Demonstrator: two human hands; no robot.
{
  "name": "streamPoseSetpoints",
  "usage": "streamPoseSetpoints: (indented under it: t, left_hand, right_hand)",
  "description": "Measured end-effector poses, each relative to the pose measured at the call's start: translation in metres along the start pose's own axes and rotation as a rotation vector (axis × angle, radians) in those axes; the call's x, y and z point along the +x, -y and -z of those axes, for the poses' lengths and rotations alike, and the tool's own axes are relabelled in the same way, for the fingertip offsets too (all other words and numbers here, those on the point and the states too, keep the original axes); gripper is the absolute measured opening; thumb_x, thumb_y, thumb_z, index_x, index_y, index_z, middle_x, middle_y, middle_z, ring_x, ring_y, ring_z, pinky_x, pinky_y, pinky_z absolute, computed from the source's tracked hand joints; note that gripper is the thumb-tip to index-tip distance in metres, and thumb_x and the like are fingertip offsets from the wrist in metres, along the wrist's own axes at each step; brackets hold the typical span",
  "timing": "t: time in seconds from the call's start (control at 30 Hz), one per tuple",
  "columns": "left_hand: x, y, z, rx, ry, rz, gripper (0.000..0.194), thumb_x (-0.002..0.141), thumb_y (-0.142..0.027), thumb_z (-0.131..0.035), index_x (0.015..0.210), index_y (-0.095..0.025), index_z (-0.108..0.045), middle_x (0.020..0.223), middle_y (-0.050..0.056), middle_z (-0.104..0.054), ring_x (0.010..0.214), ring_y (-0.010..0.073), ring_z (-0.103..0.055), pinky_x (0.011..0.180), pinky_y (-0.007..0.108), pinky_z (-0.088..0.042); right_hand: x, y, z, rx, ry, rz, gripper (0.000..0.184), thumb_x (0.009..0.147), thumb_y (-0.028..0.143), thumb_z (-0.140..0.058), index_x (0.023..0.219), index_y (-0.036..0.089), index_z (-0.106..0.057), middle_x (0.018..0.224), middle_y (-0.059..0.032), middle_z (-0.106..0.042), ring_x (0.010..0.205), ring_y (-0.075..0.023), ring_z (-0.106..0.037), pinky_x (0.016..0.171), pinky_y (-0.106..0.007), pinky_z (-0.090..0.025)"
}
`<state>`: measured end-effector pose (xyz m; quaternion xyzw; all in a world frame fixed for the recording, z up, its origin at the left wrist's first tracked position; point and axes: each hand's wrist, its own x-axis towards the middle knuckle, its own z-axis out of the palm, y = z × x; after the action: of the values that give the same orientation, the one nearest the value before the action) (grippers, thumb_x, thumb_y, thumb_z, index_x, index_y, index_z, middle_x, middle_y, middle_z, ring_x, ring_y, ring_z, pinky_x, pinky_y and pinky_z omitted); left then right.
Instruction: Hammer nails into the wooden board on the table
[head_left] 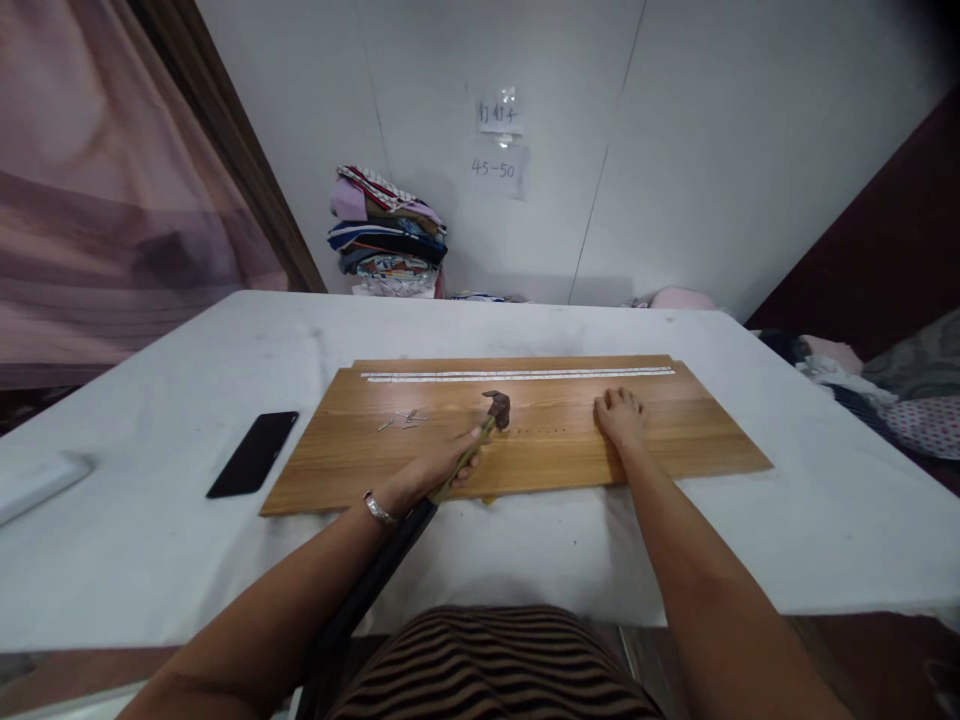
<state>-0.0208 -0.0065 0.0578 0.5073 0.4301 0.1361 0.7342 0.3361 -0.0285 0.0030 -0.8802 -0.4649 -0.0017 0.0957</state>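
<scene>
My left hand (459, 462) is wrapped round the shaft of a claw hammer (499, 409), close below its head. The hammer head is over a wooden board (697, 430), at the left end of a short row of small dark marks (544, 431); whether it touches the wood I cannot tell. My right hand (621, 414) lies on the board to the right of that row, fingers spread and holding nothing. Several loose nails (409, 418) are scattered on the board left of the hammer. Two white strips with markings (517, 376) run along its far edge.
The board lies on a white-covered table (525, 560). A black phone (253, 454) rests left of the board, and a white object (45, 482) is farther left. Folded cloths (390, 232) are stacked behind the table by the wall. More fabric (862, 385) lies at the right.
</scene>
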Motion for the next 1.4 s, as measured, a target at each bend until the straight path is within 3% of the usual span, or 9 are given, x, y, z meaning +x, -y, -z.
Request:
streamPoseSetpoints:
  t: [0.3, 0.53, 0.83, 1.07, 1.17, 1.3, 1.4]
  left_hand:
    - [0.005, 0.008, -0.001, 0.082, -0.059, 0.014, 0.063, 0.091, -0.07, -0.052, 0.126, -0.017, -0.058, 0.073, -0.004, -0.047, 0.052, 0.0085, -0.034, 0.05, 0.025, -0.023]
    - [0.001, 0.004, 0.0, 0.046, -0.014, -0.006, 0.061, 0.092, -0.069, -0.052, 0.126, -0.018, -0.056, 0.071, -0.005, -0.045, 0.053, 0.0085, -0.033, 0.05, 0.025, -0.023]
    - [0.004, 0.008, 0.0, 0.074, -0.046, 0.012, 0.063, 0.091, -0.072, -0.05, 0.123, -0.019, -0.057, 0.072, -0.006, -0.047, 0.052, 0.0072, -0.033, 0.049, 0.023, -0.024]
    - [-0.001, -0.003, -0.001, 0.038, -0.026, -0.025, 0.059, 0.091, -0.071, -0.053, 0.12, -0.02, -0.056, 0.071, -0.006, -0.049, 0.049, 0.0068, -0.034, 0.046, 0.022, -0.026]
    - [-0.004, -0.013, 0.0, 0.039, -0.022, -0.113, 0.053, 0.091, -0.067, -0.055, 0.11, -0.018, -0.059, 0.071, -0.005, -0.052, 0.048, 0.0063, -0.037, 0.045, 0.021, -0.028]
    - [0.002, -0.035, 0.005, -0.021, -0.112, -0.256, 0.044, 0.093, -0.06, -0.058, 0.099, -0.016, -0.06, 0.068, -0.002, -0.056, 0.046, 0.0068, -0.042, 0.043, 0.02, -0.03]
    - [0.016, -0.059, 0.01, -0.142, -0.171, -0.385, 0.04, 0.094, -0.056, -0.06, 0.097, -0.016, -0.06, 0.065, -0.001, -0.057, 0.046, 0.0075, -0.044, 0.043, 0.02, -0.035]
  right_hand:
    - [0.001, 0.0, 0.001, 0.0, 0.024, -0.001, 0.046, 0.104, 0.038, -0.032, 0.127, 0.019, -0.067, 0.145, -0.016, -0.058, 0.138, -0.0304, -0.046, 0.111, -0.046, -0.034]
    - [0.001, -0.001, -0.001, 0.004, 0.005, -0.003, 0.046, 0.104, 0.038, -0.033, 0.129, 0.018, -0.066, 0.149, -0.0158, -0.056, 0.138, -0.0301, -0.045, 0.112, -0.046, -0.033]
    - [0.004, -0.003, -0.006, 0.022, -0.006, 0.0, 0.046, 0.103, 0.038, -0.034, 0.125, 0.017, -0.068, 0.144, -0.0169, -0.059, 0.136, -0.0311, -0.047, 0.111, -0.046, -0.033]
    - [0.007, -0.007, -0.013, 0.064, -0.017, -0.002, 0.044, 0.102, 0.038, -0.037, 0.122, 0.017, -0.069, 0.142, -0.0181, -0.059, 0.135, -0.0316, -0.047, 0.111, -0.048, -0.033]
    - [0.008, -0.009, -0.013, 0.17, -0.019, -0.02, 0.039, 0.098, 0.036, -0.044, 0.118, 0.018, -0.071, 0.144, -0.0174, -0.059, 0.138, -0.0318, -0.046, 0.115, -0.051, -0.03]
    - [0.009, -0.014, -0.003, 0.618, -0.035, -0.088, 0.029, 0.086, 0.029, -0.059, 0.107, 0.019, -0.075, 0.14, -0.0147, -0.064, 0.14, -0.0318, -0.047, 0.122, -0.053, -0.024]
    - [0.002, -0.011, 0.013, 0.774, -0.034, -0.106, 0.032, 0.085, 0.032, -0.06, 0.111, 0.021, -0.074, 0.121, -0.0134, -0.073, 0.127, -0.0295, -0.059, 0.112, -0.049, -0.043]
